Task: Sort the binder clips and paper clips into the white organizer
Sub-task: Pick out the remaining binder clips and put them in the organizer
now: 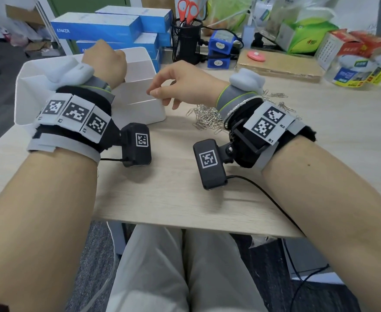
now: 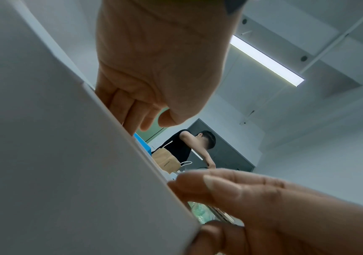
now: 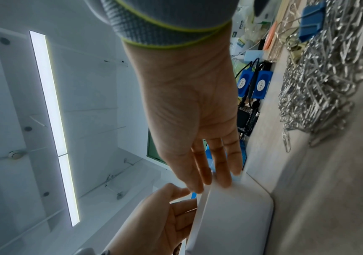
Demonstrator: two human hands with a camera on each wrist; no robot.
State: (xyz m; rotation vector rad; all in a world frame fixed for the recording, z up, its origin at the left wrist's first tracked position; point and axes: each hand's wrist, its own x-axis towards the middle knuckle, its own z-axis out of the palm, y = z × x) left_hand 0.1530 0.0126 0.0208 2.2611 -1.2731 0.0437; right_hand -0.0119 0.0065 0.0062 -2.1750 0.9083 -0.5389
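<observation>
The white organizer point(image 1: 140, 104) stands at the table's left, and its wall point(image 2: 67, 155) fills the left wrist view. My left hand point(image 1: 105, 61) reaches over its rim, the fingers point(image 2: 119, 103) behind the wall and the thumb in front, gripping it. My right hand point(image 1: 157, 93) hovers at the organizer's right rim with straight fingers point(image 3: 217, 169) whose tips touch the edge; nothing shows in them. A heap of silver paper clips point(image 1: 207, 118) lies on the table under my right wrist. A blue binder clip point(image 3: 311, 22) sits among the paper clips point(image 3: 324, 86).
Blue boxes point(image 1: 108, 28) are stacked behind the organizer. A black mesh pen cup point(image 1: 186, 39) with red scissors, blue devices point(image 1: 220, 49), a cardboard pad point(image 1: 279, 66) and packets line the back. Light wooden table point(image 1: 162, 194) runs to its front edge near my lap.
</observation>
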